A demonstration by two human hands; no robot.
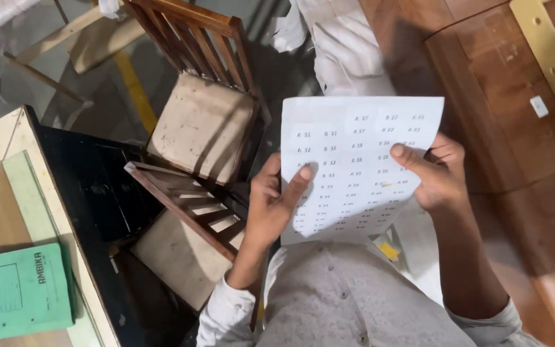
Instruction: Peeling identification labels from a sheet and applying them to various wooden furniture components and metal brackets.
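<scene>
Paper sheet (pixel 354 154) – thin, white, printed grid – pinched by left hand (pixel 276 204) and right hand (pixel 437 173); slatted wooden chairs (pixel 203 122) left of grip.

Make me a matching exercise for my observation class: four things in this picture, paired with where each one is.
Things:
1. sheet of labels
2. green notebook
3. wooden chair
4. brass strip

Places:
A. on the wooden surface at upper right
B. on the desk at lower left
C. held between the left hand and right hand
D. on the floor beside the dark desk

Pairs: 1-C, 2-B, 3-D, 4-A
</scene>
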